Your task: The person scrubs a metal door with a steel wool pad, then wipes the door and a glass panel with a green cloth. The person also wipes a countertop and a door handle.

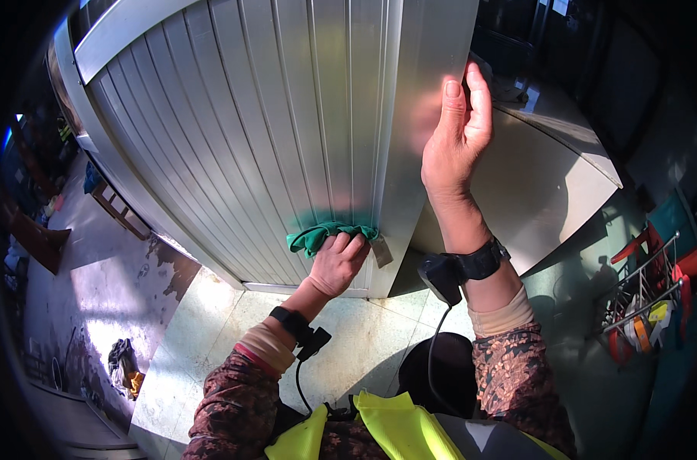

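A green cloth (319,237) is bunched under my left hand (339,261), which presses it against the lower part of a ribbed metal door panel (256,132). The panel's surface reflects the cloth. Higher up, my right hand (460,129) is at the door's right edge, thumb on the near side, the fingers raised and partly behind the edge; it holds no loose object. A small tag-like piece (382,251) is on the door frame just right of the cloth. Both wrists wear black straps with small devices and cables.
Behind the door's right edge stands a pale cabinet or counter (521,178). A metal rack with several coloured items (641,316) is at the right. Left are a wooden stool (115,207) and a heap of cloths (121,368) on the floor. Pale tiles (348,339) lie below.
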The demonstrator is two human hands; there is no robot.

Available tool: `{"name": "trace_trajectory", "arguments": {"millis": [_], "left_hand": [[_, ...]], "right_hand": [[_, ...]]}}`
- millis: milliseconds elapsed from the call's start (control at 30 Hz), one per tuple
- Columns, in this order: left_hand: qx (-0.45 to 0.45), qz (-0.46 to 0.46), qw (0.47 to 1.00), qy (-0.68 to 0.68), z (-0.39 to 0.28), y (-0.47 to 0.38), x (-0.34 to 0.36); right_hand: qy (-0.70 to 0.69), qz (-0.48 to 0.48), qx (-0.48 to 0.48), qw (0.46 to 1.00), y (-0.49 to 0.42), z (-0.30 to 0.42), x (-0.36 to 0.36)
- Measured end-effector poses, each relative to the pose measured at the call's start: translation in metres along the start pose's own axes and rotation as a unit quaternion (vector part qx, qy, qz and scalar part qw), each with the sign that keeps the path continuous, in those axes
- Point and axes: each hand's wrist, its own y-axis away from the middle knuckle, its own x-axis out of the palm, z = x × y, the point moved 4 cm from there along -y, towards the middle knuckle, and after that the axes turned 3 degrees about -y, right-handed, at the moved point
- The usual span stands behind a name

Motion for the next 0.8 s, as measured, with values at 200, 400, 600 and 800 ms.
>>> {"name": "trace_trajectory", "arguments": {"millis": [200, 400, 600, 800], "left_hand": [[-0.045, 0.175, 0.982, 0.061, -0.022, 0.081, 0.076], [-0.064, 0.217, 0.970, 0.084, -0.018, 0.100, 0.088], [-0.290, 0.047, 0.926, 0.239, -0.016, 0.066, 0.016], [-0.151, -0.191, 0.949, 0.200, -0.009, -0.077, -0.086]], "right_hand": [[-0.011, -0.004, 0.009, 1.000, 0.001, -0.003, 0.000], [-0.055, 0.022, 0.039, 0.997, 0.000, -0.005, -0.004], [-0.025, 0.039, 0.099, 0.994, 0.030, -0.017, -0.037], [0.031, -0.034, 0.249, 0.968, 0.100, -0.052, -0.107]]}}
